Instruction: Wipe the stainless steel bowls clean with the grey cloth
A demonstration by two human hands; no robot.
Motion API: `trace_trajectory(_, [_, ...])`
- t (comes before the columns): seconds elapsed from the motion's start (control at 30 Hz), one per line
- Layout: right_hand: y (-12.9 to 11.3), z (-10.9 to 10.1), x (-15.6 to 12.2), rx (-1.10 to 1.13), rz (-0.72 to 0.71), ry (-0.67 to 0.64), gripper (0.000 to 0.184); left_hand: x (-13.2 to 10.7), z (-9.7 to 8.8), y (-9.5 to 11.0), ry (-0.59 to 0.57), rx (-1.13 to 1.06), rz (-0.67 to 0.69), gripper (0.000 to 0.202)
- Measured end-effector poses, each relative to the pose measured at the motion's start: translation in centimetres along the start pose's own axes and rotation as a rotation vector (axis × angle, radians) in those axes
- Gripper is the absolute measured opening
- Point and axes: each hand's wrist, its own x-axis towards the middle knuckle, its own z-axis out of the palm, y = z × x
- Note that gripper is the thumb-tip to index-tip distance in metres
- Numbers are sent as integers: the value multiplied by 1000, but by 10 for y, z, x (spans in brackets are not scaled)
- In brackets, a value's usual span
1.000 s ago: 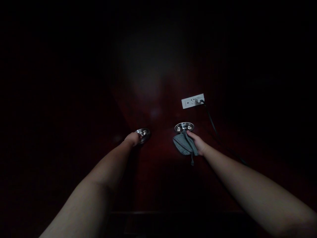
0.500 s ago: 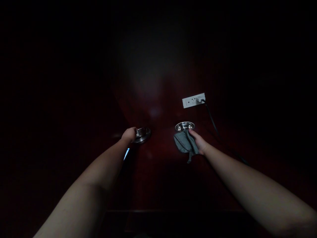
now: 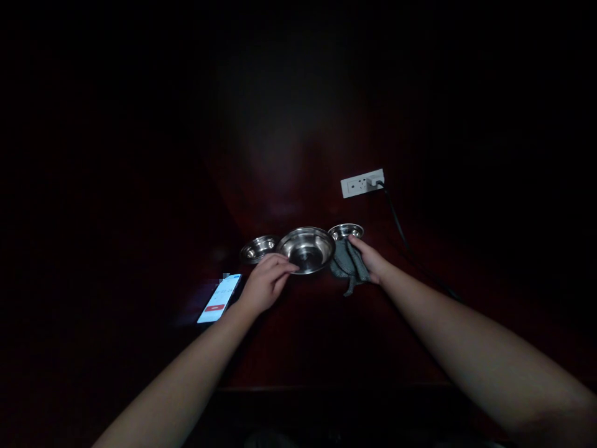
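Note:
My left hand (image 3: 267,283) grips the near rim of a shiny steel bowl (image 3: 306,249), held tilted over the dark red table (image 3: 298,336). A second steel bowl (image 3: 257,247) lies on the table just left of it. My right hand (image 3: 369,260) holds a bunched grey cloth (image 3: 347,266), which touches the held bowl's right side. A third, smaller steel bowl (image 3: 346,231) sits just beyond the cloth.
A lit phone (image 3: 219,298) lies on the table left of my left hand. A white power strip (image 3: 362,183) sits farther back, with a black cable (image 3: 399,225) running toward the right. The surroundings are very dark.
My left hand lifted a steel bowl off the left bowl and brought it right toward the cloth. The phone, hidden behind my arm before, is now in view.

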Motion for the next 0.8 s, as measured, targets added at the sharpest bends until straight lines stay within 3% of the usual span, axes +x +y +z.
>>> trace_trajectory(0.13, [-1, 2, -6, -107, -7, -46, 29, -2, 14, 21, -137, -36, 61, 26])
trace_trajectory(0.3, [2, 4, -7, -297, -205, -41, 15, -3, 29, 21, -147, -39, 59, 27])
trace_trajectory(0.4, [3, 6, -6, -370, -319, 36, 13, -4, 40, 16, -54, -59, -10, 25])
trace_trajectory(0.47, [3, 7, -5, -375, -375, 70, 12, -2, 51, 13, 105, -122, -174, 23])
trace_trajectory(0.53, [2, 8, -4, -371, -412, 103, 12, 3, 65, 10, 312, -314, -416, 33])
trace_trajectory(0.6, [1, 7, -3, -380, -444, 140, 12, 10, 79, 9, 479, -718, -692, 44])
trace_trajectory(0.63, [0, 7, -2, -385, -457, 155, 13, 13, 85, 10, 492, -971, -817, 46])
trace_trajectory(0.7, [0, 7, -1, -410, -488, 184, 18, 18, 94, 12, 388, -1375, -929, 52])
trace_trajectory(0.8, [3, 8, -1, -492, -521, 219, 24, 21, 100, 15, 199, -1620, -984, 61])
